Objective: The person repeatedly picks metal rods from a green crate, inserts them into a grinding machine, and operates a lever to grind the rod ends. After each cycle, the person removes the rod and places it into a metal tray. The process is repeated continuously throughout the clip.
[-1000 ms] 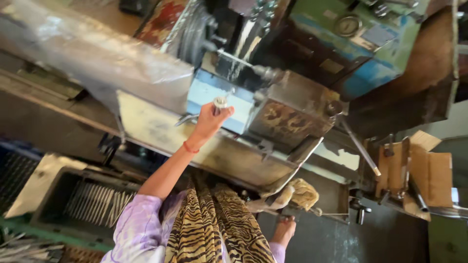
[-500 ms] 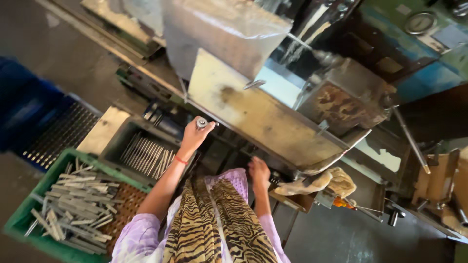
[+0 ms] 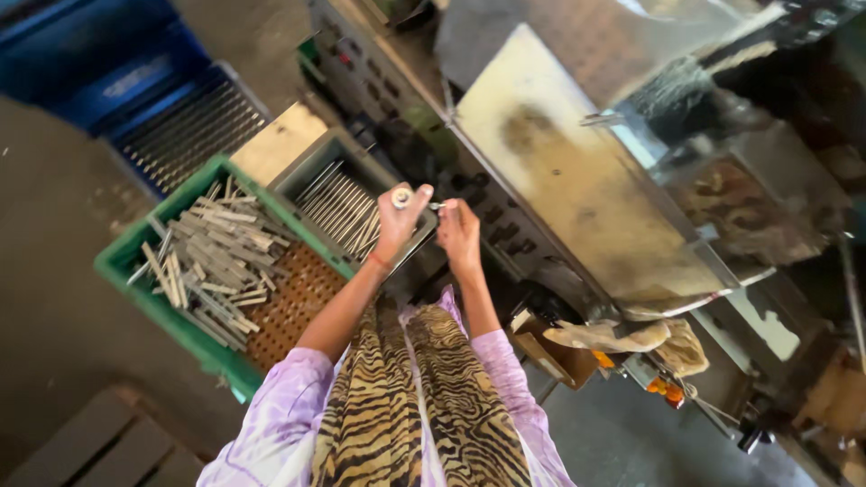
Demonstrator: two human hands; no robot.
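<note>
Overhead, left hand (image 3: 399,221) grip pinches metal part (image 3: 401,196); right hand (image 3: 458,236) curled beside.

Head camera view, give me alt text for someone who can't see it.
Two hands meet in front of a machine: the left hand pinches a small round metal part, the right hand touches its end. Below left, a grey tray and green crate hold metal rods.

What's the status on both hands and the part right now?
Left hand grips small round metal part. Right hand pinches its thin end. Both above grey tray of metal rods; nothing in the way.
</note>
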